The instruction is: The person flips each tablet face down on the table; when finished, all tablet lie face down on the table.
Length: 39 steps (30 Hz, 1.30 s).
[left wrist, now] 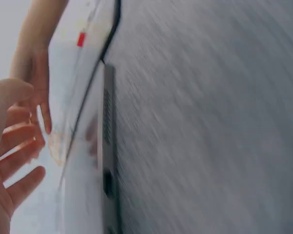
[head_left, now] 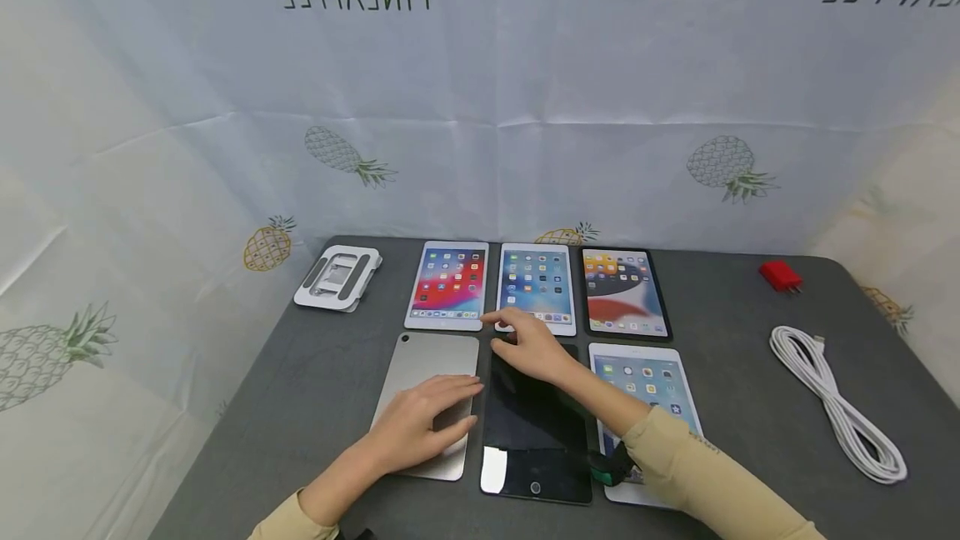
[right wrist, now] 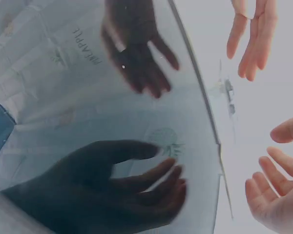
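My left hand (head_left: 423,423) is over the silver back of a face-down tablet (head_left: 431,352), fingers extended to the right; whether it touches cannot be told. My right hand (head_left: 532,348) reaches across a black tablet with a dark screen (head_left: 532,415), fingers loosely bent near the lower edge of a white tablet (head_left: 536,273). Neither hand holds anything. In the left wrist view, the edge of a tablet (left wrist: 107,131) shows speaker holes and a port. A glossy dark screen (right wrist: 88,117) mirrors both hands in the right wrist view.
A lit white tablet (head_left: 447,286) and a black-framed one (head_left: 626,294) lie in the back row. Under my right sleeve is another white tablet (head_left: 648,377). At the left sits a white folding stand (head_left: 337,277); at the right, a red charger (head_left: 781,276) and coiled white cable (head_left: 832,398).
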Available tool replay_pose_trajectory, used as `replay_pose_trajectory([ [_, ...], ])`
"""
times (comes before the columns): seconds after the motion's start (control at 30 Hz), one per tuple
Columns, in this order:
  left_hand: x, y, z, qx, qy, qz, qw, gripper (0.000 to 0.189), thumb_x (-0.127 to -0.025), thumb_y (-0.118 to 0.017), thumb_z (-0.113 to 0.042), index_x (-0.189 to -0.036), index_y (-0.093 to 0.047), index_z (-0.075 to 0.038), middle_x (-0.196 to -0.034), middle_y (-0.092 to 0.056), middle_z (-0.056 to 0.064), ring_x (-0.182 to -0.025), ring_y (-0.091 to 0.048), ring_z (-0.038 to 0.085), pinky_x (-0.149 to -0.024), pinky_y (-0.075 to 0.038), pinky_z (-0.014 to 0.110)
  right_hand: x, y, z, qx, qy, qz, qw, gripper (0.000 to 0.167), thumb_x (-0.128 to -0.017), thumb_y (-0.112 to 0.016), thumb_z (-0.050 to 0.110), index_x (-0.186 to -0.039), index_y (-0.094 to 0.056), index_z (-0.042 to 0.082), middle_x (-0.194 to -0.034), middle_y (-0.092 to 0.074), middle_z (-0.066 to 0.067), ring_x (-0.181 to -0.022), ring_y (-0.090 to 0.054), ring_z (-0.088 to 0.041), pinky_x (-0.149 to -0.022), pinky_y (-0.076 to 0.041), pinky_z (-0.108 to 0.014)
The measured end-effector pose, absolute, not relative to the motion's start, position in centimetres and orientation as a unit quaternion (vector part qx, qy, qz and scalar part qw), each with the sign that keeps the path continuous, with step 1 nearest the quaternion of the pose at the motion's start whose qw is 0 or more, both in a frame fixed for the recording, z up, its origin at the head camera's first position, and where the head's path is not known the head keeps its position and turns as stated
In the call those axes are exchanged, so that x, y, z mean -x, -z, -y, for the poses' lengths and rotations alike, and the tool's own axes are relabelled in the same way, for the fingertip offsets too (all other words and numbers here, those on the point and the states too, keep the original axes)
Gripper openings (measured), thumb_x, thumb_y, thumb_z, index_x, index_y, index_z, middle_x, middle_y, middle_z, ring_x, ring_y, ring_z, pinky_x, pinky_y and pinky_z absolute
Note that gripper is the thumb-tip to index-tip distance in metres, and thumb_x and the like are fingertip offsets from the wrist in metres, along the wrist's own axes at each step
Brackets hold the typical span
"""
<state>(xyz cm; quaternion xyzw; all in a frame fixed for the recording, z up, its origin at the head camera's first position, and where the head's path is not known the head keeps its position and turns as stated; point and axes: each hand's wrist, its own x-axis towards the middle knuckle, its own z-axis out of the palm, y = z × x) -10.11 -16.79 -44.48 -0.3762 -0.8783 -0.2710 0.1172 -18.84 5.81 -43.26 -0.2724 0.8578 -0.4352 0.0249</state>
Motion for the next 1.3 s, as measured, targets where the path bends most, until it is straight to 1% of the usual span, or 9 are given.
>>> replay_pose_trajectory([
  [0.1,9.9,43.9,15.7,0.341,0.342,0.871,0.093,0.039,-0.091,-0.07,-0.026,-0.128,-0.065,-0.014,-0.13,-0.063,-0.001,-0.12,-0.057,0.013,-0.092,-0.051,0.039,18.2,42.7,-6.9,0.254,0.446,-0.858,0.02,0.038,-0.09,-0.063,0.007,-0.128,-0.062,0.006,-0.127,-0.06,-0.01,-0.114,-0.056,-0.032,-0.093,-0.05,-0.048],
  [0.2,9.7,43.4,14.6,0.283,0.449,0.846,0.039,0.037,-0.092,-0.069,-0.021,-0.128,-0.065,-0.012,-0.129,-0.063,0.0,-0.12,-0.057,0.016,-0.094,-0.051,0.038,17.4,42.4,-8.0,0.228,0.456,-0.86,0.023,0.04,-0.09,-0.062,0.006,-0.13,-0.061,0.007,-0.127,-0.059,-0.01,-0.115,-0.054,-0.032,-0.095,-0.048,-0.05],
  [0.3,9.5,43.2,13.6,0.214,0.544,0.811,-0.016,0.035,-0.094,-0.067,-0.018,-0.127,-0.065,-0.009,-0.128,-0.063,0.002,-0.121,-0.057,0.021,-0.093,-0.051,0.035,16.5,42.5,-9.0,0.192,0.47,-0.861,0.04,0.043,-0.09,-0.062,0.006,-0.133,-0.059,0.01,-0.131,-0.057,-0.011,-0.119,-0.052,-0.033,-0.099,-0.045,-0.051],
  [0.4,9.3,43.3,12.9,0.151,0.593,0.789,-0.054,0.038,-0.094,-0.065,-0.018,-0.13,-0.062,-0.006,-0.131,-0.06,0.009,-0.123,-0.055,0.027,-0.096,-0.049,0.037,15.6,42.7,-9.9,0.157,0.496,-0.852,0.064,0.046,-0.091,-0.061,0.005,-0.137,-0.055,0.008,-0.138,-0.051,-0.014,-0.126,-0.047,-0.036,-0.103,-0.04,-0.054],
  [0.47,9.2,43.3,12.5,0.114,0.611,0.78,-0.074,0.041,-0.095,-0.064,-0.018,-0.133,-0.058,-0.004,-0.135,-0.057,0.013,-0.127,-0.051,0.031,-0.1,-0.045,0.041,14.9,42.9,-10.5,0.133,0.513,-0.844,0.081,0.048,-0.091,-0.061,0.005,-0.138,-0.052,0.006,-0.142,-0.047,-0.016,-0.131,-0.042,-0.038,-0.107,-0.035,-0.055],
  [0.6,8.9,43.2,12.1,0.044,0.654,0.745,-0.127,0.05,-0.096,-0.06,-0.018,-0.14,-0.047,0.002,-0.144,-0.046,0.021,-0.136,-0.039,0.038,-0.109,-0.033,0.053,13.3,43.1,-11.7,0.094,0.529,-0.837,0.103,0.055,-0.09,-0.062,0.006,-0.143,-0.046,0.006,-0.148,-0.037,-0.018,-0.138,-0.032,-0.038,-0.113,-0.024,-0.056],
  [0.77,8.7,43.1,11.9,0.0,0.702,0.687,-0.191,0.059,-0.098,-0.056,-0.017,-0.146,-0.032,0.008,-0.151,-0.031,0.028,-0.141,-0.028,0.042,-0.112,-0.027,0.053,11.6,43.1,-12.9,0.07,0.547,-0.823,0.132,0.066,-0.091,-0.061,0.007,-0.15,-0.032,0.005,-0.154,-0.025,-0.021,-0.143,-0.022,-0.039,-0.115,-0.018,-0.055],
  [0.97,8.9,42.8,11.8,-0.008,0.716,0.663,-0.219,0.062,-0.098,-0.053,-0.019,-0.147,-0.028,0.01,-0.152,-0.025,0.03,-0.138,-0.033,0.042,-0.111,-0.029,0.053,10.3,43.2,-13.4,0.046,0.578,-0.797,0.171,0.077,-0.091,-0.061,0.009,-0.154,-0.018,0.006,-0.159,-0.008,-0.021,-0.146,-0.007,-0.041,-0.115,-0.018,-0.052],
  [1.3,9.4,42.8,12.0,-0.035,0.735,0.638,-0.229,0.06,-0.097,-0.053,-0.02,-0.145,-0.033,0.009,-0.151,-0.03,0.027,-0.14,-0.029,0.041,-0.109,-0.034,0.053,9.7,43.5,-13.3,0.018,0.591,-0.788,0.171,0.076,-0.092,-0.06,0.01,-0.154,-0.016,0.006,-0.159,-0.009,-0.023,-0.146,-0.008,-0.04,-0.114,-0.021,-0.05],
])
